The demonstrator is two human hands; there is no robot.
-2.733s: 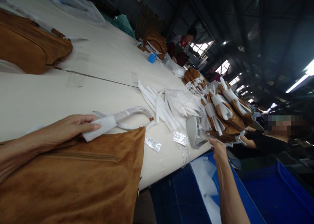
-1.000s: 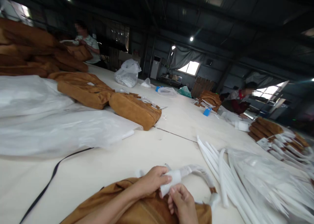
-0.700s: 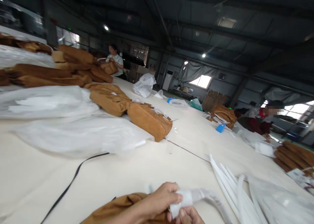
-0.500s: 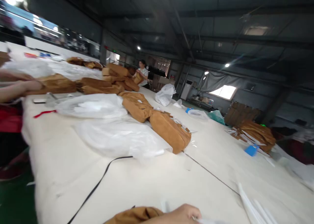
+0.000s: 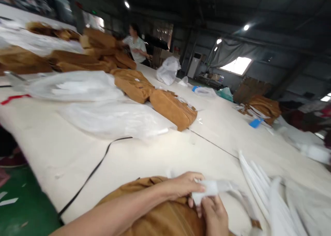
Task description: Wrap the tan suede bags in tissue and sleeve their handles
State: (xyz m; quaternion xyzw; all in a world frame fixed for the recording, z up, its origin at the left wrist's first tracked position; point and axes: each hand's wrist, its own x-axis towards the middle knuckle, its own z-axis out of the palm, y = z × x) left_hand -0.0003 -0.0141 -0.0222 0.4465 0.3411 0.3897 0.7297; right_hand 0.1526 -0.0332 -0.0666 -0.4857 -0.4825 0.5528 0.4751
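On a long cream-coloured surface (image 5: 77,167) inside a wide factory hall, the left hand (image 5: 181,187) and the right hand (image 5: 213,216) stay close together and pinch a white foam wrap (image 5: 209,187) on the handle (image 5: 241,199) of a tan suede bag (image 5: 160,217). This bag lies at the near edge, under the left forearm. White foam tubes (image 5: 258,181) lie just to the right. Farther along are more suede bags (image 5: 173,110) and clear plastic sheets (image 5: 116,120). One co-worker (image 5: 136,44) stands at the far end, under a dark steel roof (image 5: 207,5), and green floor (image 5: 20,191) shows beside the surface.
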